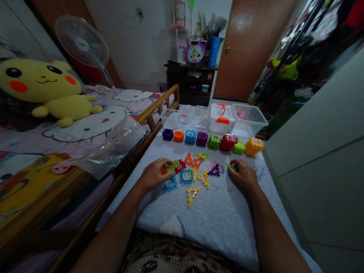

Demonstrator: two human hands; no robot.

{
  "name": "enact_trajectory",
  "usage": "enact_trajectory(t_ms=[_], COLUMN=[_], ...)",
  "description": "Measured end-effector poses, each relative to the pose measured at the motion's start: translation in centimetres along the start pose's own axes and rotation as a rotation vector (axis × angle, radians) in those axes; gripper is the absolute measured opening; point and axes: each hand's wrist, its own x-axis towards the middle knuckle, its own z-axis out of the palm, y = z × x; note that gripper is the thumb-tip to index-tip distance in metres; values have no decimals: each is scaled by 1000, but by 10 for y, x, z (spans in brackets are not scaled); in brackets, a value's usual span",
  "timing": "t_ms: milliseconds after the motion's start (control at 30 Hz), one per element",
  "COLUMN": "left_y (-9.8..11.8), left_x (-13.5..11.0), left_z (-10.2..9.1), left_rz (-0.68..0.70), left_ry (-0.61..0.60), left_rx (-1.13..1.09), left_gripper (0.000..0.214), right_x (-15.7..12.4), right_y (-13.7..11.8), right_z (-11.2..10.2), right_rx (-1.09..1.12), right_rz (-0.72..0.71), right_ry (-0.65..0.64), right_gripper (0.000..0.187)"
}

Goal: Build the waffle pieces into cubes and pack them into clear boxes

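Note:
My left hand [156,173] curls over the left end of a loose pile of plastic interlocking building pieces, its thumb and fingers around an orange piece [164,171]. Against those fingertips lies a green piece [172,166], with a red window piece [180,166] beside it. Below are a blue square frame [166,188] and a blue window piece [186,176]. My right hand [242,174] pinches a light-green piece [229,165], partly hidden by the fingers. Between my hands lie a purple triangle [214,170], yellow triangles [192,195] and orange triangles [189,160].
Stacks of pieces sorted by colour, from dark blue [167,134] to yellow [254,147], form a row across the cloth-covered table [216,216]. Behind them stand clear plastic boxes [250,113] and a lidded box [222,113]. A wooden bed rail [153,110] borders the left side.

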Motion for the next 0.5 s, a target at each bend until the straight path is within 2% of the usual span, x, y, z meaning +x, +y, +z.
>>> enact_trajectory(t_ms=[100, 200, 333, 500], left_y=[12, 24, 35, 31], left_x=[8, 20, 38, 54], left_z=[5, 15, 27, 35], left_rz=[-30, -5, 52, 139], left_ry=[-65, -102, -169, -186], left_rx=[-184, -225, -126, 87], left_gripper=[30, 31, 30, 25], right_x=[1, 1, 1, 2], right_y=[1, 1, 2, 4], right_z=[0, -1, -1, 0], right_rx=[11, 22, 54, 76], right_rz=[8, 11, -3, -4], right_ry=[-4, 2, 22, 32], right_gripper=[26, 25, 28, 29])
